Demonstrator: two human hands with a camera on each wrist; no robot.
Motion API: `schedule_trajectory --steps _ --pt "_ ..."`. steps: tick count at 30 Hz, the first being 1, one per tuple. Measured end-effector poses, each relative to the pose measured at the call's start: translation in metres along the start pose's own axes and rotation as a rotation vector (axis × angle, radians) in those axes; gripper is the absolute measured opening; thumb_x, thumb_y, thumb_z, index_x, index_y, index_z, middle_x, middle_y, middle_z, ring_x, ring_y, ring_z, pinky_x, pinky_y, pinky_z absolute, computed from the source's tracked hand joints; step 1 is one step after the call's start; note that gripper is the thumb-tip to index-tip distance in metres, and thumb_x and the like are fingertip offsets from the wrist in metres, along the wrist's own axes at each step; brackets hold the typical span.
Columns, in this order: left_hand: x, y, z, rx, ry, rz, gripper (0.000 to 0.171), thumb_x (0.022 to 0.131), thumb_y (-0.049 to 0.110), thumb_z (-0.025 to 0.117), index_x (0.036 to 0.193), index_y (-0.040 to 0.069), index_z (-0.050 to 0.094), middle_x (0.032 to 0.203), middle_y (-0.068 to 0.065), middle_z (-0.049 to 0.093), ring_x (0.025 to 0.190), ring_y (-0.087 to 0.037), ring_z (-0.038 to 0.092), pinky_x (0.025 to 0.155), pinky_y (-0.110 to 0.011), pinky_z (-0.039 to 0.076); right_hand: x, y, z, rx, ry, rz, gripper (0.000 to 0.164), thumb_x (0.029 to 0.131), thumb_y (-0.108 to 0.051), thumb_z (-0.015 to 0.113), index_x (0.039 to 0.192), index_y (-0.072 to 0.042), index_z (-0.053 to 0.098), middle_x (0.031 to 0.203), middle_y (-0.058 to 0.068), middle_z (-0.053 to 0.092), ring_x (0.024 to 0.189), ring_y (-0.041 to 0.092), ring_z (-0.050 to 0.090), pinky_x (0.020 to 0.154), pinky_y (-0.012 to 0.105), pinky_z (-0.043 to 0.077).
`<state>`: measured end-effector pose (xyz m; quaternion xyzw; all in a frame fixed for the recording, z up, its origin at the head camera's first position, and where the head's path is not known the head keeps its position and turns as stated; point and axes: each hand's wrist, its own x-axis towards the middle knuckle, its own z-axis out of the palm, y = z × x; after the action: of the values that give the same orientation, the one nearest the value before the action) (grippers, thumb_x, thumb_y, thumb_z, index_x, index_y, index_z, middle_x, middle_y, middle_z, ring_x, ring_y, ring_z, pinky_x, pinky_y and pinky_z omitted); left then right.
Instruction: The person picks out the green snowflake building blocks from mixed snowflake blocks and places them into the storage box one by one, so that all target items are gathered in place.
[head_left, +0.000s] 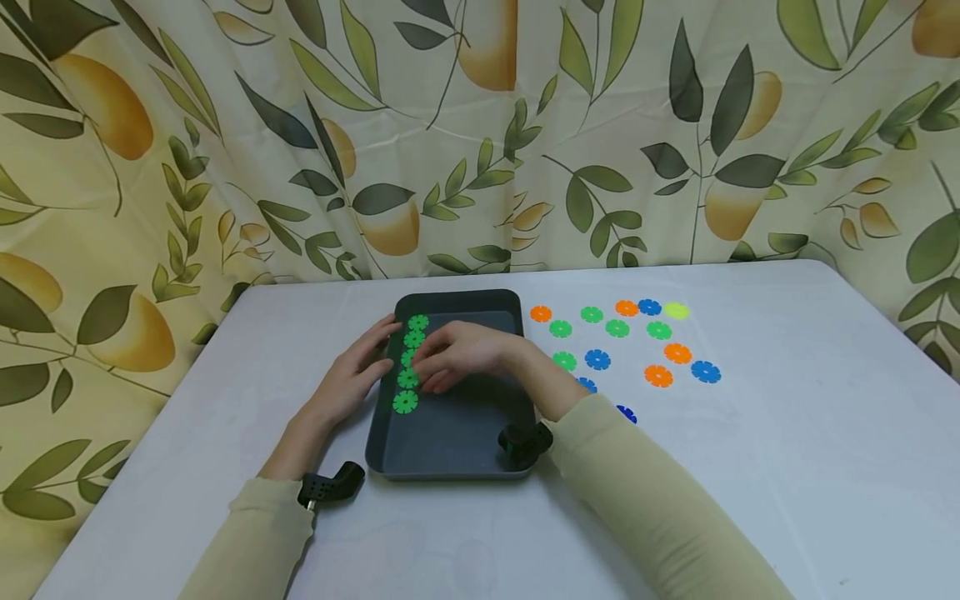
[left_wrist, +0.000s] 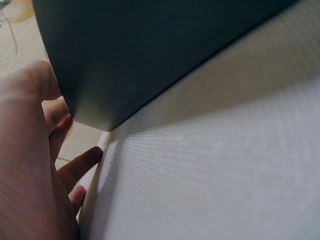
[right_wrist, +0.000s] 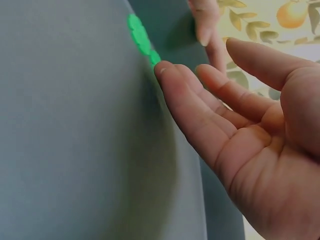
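A column of green notched discs [head_left: 406, 402] runs along the left side of a dark grey tray [head_left: 457, 454]. My right hand [head_left: 468, 354] reaches over the tray, its fingertips at the middle discs and partly covering them. In the right wrist view, the fingers of that hand [right_wrist: 235, 120] are extended, the thumb stands apart, and a fingertip meets a green disc [right_wrist: 139, 35]. My left hand [head_left: 352, 371] rests at the tray's left rim. Its fingers [left_wrist: 80, 167] look loosely spread beside the tray's outer wall [left_wrist: 125, 55] in the left wrist view.
Loose discs lie on the white table [head_left: 787, 417] right of the tray: several green [head_left: 592, 314], orange [head_left: 658, 376] and blue [head_left: 706, 372], plus a yellow one [head_left: 677, 311]. My right forearm partly hides some blue ones. A leaf-and-fruit patterned curtain [head_left: 600, 125] hangs behind.
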<state>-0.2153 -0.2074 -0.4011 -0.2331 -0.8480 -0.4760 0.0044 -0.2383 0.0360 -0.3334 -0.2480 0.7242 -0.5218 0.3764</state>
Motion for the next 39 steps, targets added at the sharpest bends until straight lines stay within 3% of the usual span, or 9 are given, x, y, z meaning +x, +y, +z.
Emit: schedule_trajectory --steps 11,19,29,39 --pt "0.0 0.001 0.001 0.007 0.009 -0.023 0.052 0.102 0.008 0.05 0.153 0.009 0.044 0.165 0.0 0.025 0.148 -0.026 0.03 0.119 -0.047 0.024 -0.024 -0.006 -0.023 -0.016 0.064 -0.069 0.041 0.1 -0.01 0.061 0.133 0.013 0.054 0.116 0.024 0.067 0.103 0.035 0.069 0.089 0.04 0.057" --pt "0.0 0.003 0.002 0.025 0.013 -0.013 0.052 0.101 0.007 0.049 0.153 0.01 0.044 0.165 -0.001 0.026 0.148 -0.025 0.03 0.119 -0.045 0.025 -0.056 -0.003 -0.043 -0.03 0.153 -0.1 0.038 0.099 -0.013 0.062 0.132 0.005 0.058 0.125 0.029 0.063 0.112 0.043 0.064 0.092 0.041 0.056" --pt "0.0 0.002 0.001 0.023 0.012 0.002 0.052 0.101 0.007 0.05 0.153 0.009 0.044 0.165 -0.001 0.026 0.148 -0.026 0.03 0.119 -0.046 0.025 -0.103 0.014 -0.062 -0.051 0.279 -0.106 0.039 0.101 -0.018 0.061 0.134 0.004 0.057 0.124 0.025 0.065 0.109 0.035 0.068 0.092 0.042 0.056" --pt "0.0 0.001 0.002 0.024 0.017 -0.004 0.052 0.101 0.007 0.05 0.153 0.008 0.044 0.165 -0.001 0.026 0.148 -0.025 0.03 0.119 -0.046 0.024 -0.145 0.039 -0.084 -0.064 0.421 -0.061 0.047 0.103 -0.022 0.059 0.14 0.005 0.05 0.128 0.027 0.062 0.11 0.035 0.067 0.092 0.04 0.056"
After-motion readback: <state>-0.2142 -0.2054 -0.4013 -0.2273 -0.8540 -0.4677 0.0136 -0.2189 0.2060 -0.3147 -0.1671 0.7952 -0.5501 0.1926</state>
